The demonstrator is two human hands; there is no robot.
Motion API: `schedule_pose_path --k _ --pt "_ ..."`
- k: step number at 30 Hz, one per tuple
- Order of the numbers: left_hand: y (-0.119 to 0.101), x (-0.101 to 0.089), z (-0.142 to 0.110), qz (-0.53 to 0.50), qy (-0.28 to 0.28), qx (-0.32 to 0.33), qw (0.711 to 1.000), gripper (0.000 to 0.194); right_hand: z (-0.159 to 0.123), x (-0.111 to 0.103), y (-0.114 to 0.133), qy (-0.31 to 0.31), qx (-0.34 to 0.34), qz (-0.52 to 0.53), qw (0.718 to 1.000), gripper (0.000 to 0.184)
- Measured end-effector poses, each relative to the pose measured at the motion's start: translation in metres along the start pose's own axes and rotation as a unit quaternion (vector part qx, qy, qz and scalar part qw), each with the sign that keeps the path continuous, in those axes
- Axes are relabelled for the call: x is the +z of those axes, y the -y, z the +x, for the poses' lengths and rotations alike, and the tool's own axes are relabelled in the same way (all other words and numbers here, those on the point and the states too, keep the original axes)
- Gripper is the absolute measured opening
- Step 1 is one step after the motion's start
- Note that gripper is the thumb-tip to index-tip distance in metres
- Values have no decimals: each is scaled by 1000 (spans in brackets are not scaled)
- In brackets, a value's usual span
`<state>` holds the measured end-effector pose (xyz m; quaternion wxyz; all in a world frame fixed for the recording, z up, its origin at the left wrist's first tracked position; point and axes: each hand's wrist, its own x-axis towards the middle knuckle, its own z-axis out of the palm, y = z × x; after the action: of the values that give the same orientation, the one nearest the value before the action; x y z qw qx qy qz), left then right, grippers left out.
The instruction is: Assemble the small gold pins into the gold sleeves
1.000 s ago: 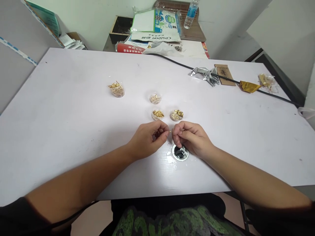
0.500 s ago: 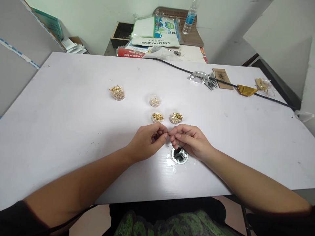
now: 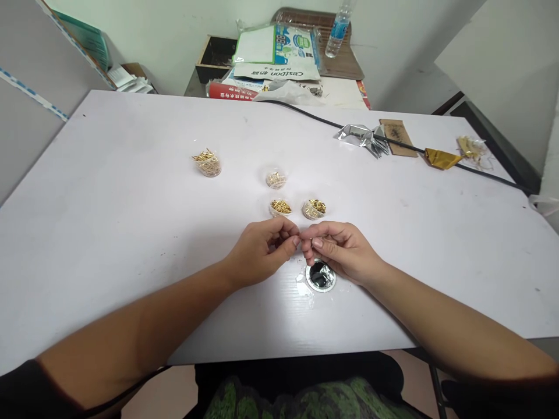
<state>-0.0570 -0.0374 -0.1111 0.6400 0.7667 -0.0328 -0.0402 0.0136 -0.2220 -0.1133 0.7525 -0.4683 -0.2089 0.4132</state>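
Fingertips pinched, my left hand meets my right hand over the white table. My right thumb and fingers are also pinched together; whatever lies in either pinch is too small to make out. Just beyond the hands stand two small clear cups of short gold-coloured metal pieces, a left cup and a right cup. Behind them is a cup of paler tiny pieces. Farther left, a cup of longer gold pins stands. Under my right hand is a round, dark-centred disc with a silver rim.
A black cable crosses the table's back right, near crumpled silver foil, a cardboard piece, a gold foil packet and a clear bag. Behind the table are a water bottle, a brown tray and a black box.
The hands keep nearly the same pose, fingertips together. The view has shifted very slightly; the cups and other things on the table stay in place.
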Motion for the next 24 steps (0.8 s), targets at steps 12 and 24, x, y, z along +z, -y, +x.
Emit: schedule_pose_path --k 12,24 --pt "0 -1 0 3 12 -5 1000 16 0 1 2 -10 13 16 1000 12" --pt "0 -1 0 -4 17 0 1000 14 1 2 5 -10 17 22 1000 12"
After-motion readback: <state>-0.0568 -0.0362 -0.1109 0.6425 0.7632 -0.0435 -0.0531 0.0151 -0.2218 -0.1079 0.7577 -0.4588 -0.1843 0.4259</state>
